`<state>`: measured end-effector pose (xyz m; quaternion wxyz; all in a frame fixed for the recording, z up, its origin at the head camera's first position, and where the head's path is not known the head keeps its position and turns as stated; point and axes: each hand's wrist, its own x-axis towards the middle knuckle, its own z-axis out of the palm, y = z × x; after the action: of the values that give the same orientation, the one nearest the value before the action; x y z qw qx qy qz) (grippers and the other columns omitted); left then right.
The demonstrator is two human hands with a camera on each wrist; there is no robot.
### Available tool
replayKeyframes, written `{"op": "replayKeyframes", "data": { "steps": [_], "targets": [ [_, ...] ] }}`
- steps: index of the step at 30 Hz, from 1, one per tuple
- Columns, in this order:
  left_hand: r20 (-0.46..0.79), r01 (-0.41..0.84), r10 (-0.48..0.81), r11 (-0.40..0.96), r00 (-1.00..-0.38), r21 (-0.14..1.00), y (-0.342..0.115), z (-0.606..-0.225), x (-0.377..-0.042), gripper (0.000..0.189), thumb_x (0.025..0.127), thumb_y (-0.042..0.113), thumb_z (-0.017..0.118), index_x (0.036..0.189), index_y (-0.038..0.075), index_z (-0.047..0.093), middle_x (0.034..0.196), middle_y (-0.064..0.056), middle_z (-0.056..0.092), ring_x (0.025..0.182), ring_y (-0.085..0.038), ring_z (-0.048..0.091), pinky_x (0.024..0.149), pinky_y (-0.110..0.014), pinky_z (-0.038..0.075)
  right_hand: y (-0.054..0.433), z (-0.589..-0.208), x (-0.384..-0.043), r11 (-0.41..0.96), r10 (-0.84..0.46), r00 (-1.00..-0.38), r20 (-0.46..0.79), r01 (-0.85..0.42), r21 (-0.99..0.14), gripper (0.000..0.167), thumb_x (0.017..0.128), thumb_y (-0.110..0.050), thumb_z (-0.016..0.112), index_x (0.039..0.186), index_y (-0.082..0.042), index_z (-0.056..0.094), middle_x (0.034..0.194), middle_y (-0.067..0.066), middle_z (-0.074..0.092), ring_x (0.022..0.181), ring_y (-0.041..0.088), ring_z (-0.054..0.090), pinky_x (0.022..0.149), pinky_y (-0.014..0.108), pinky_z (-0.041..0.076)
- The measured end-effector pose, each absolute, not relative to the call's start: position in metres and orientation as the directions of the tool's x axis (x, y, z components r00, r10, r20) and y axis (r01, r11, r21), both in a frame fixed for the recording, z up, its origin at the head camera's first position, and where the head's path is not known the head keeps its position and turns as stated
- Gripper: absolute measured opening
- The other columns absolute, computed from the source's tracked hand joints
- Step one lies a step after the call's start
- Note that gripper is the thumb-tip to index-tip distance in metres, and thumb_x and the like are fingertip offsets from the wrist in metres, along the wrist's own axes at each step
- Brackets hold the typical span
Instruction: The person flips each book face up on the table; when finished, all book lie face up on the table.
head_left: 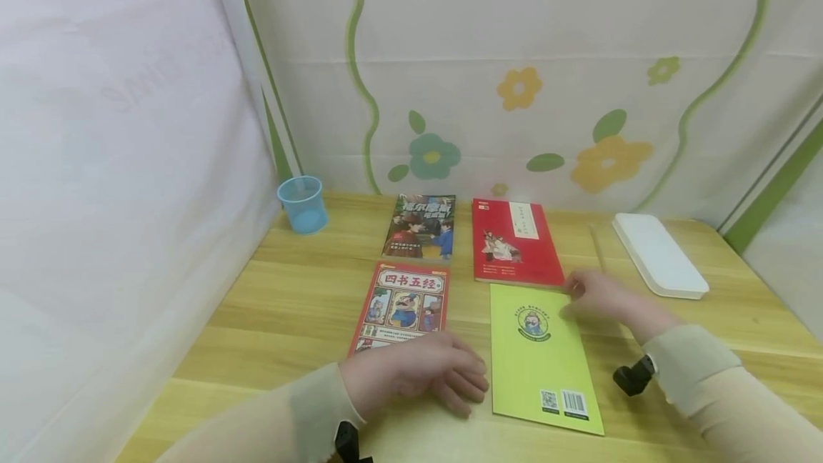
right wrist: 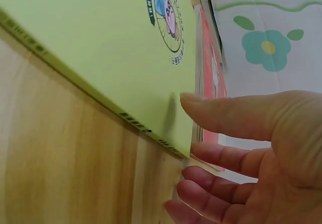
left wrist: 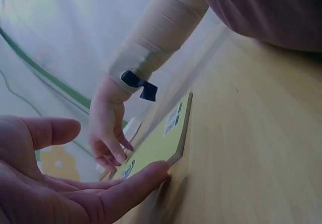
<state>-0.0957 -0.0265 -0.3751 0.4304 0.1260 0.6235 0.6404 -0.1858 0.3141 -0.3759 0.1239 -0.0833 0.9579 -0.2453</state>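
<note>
A yellow-green book (head_left: 540, 377) lies with its barcode side up in front of me, a round cartoon emblem near its top. My right hand (head_left: 598, 295) is at its upper right corner. In the right wrist view the thumb (right wrist: 221, 114) is over the cover and the other fingers are spread beside the corner, with a gap between. My left hand (head_left: 434, 370) is by the book's left edge, fingers extended and loose, holding nothing. It overlaps the lower part of a red-bordered comic-style book (head_left: 411, 299) in the head view.
Behind lie a dark illustrated book (head_left: 421, 227) and a red book (head_left: 517, 241). A blue plastic cup (head_left: 302, 206) stands at the back left. To the right rests a white flat case (head_left: 659, 256). Printed cloth (head_left: 469, 34) hangs behind the wooden table (head_left: 289, 306).
</note>
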Motion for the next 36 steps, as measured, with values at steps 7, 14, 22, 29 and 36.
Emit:
{"op": "replayKeyframes", "data": {
  "steps": [7, 14, 22, 29, 36],
  "targets": [
    [-0.406, -0.436, 0.674, 0.137, -0.617, 0.889, -0.021, -0.371, -0.091, 0.035, 0.091, 0.013, 0.061, 0.116, -0.013, 0.059, 0.104, -0.026, 0.068, 0.099, -0.042, 0.067, 0.073, -0.049, 0.06, 0.313, -0.381, -0.182, 0.863, -0.232, -0.958, -0.168, -0.123, -0.491, 0.052, 0.071, -0.025, 0.087, 0.106, 0.003, 0.059, 0.097, 0.013, 0.063, 0.089, 0.031, 0.058, 0.081, 0.053, 0.05],
    [-0.429, -0.459, 0.673, 0.146, -0.603, 0.876, -0.019, -0.369, -0.087, 0.034, 0.091, 0.013, 0.063, 0.113, -0.012, 0.061, 0.105, -0.025, 0.068, 0.099, -0.041, 0.067, 0.074, -0.049, 0.059, 0.313, -0.385, -0.181, 0.855, -0.249, -0.958, -0.144, -0.147, -0.497, 0.05, 0.072, -0.021, 0.086, 0.104, 0.005, 0.058, 0.094, 0.012, 0.061, 0.085, 0.028, 0.056, 0.08, 0.052, 0.051],
    [-0.435, -0.493, 0.679, 0.122, -0.591, 0.861, -0.018, -0.373, -0.088, 0.035, 0.091, 0.012, 0.063, 0.115, -0.012, 0.056, 0.104, -0.027, 0.066, 0.101, -0.043, 0.066, 0.075, -0.051, 0.059, 0.314, -0.387, -0.183, 0.856, -0.258, -0.953, -0.158, -0.149, -0.495, 0.048, 0.074, -0.02, 0.086, 0.102, 0.004, 0.055, 0.088, 0.009, 0.057, 0.081, 0.026, 0.054, 0.075, 0.045, 0.05],
    [-0.442, -0.502, 0.653, 0.108, -0.615, 0.858, -0.014, -0.377, -0.089, 0.041, 0.091, 0.013, 0.064, 0.121, -0.011, 0.051, 0.103, -0.025, 0.065, 0.094, -0.039, 0.068, 0.074, -0.048, 0.06, 0.312, -0.386, -0.186, 0.855, -0.277, -0.943, -0.184, -0.155, -0.494, 0.049, 0.074, -0.019, 0.086, 0.102, 0.004, 0.053, 0.088, 0.009, 0.056, 0.082, 0.027, 0.053, 0.075, 0.045, 0.049],
    [-0.435, -0.502, 0.627, 0.079, -0.646, 0.861, -0.01, -0.377, -0.089, 0.053, 0.091, 0.013, 0.065, 0.13, -0.014, 0.041, 0.117, -0.029, 0.058, 0.091, -0.04, 0.069, 0.072, -0.045, 0.06, 0.313, -0.383, -0.184, 0.846, -0.271, -0.942, -0.199, -0.135, -0.516, 0.049, 0.074, -0.017, 0.086, 0.104, 0.004, 0.053, 0.089, 0.01, 0.056, 0.083, 0.027, 0.053, 0.075, 0.044, 0.049]
  ]
}}
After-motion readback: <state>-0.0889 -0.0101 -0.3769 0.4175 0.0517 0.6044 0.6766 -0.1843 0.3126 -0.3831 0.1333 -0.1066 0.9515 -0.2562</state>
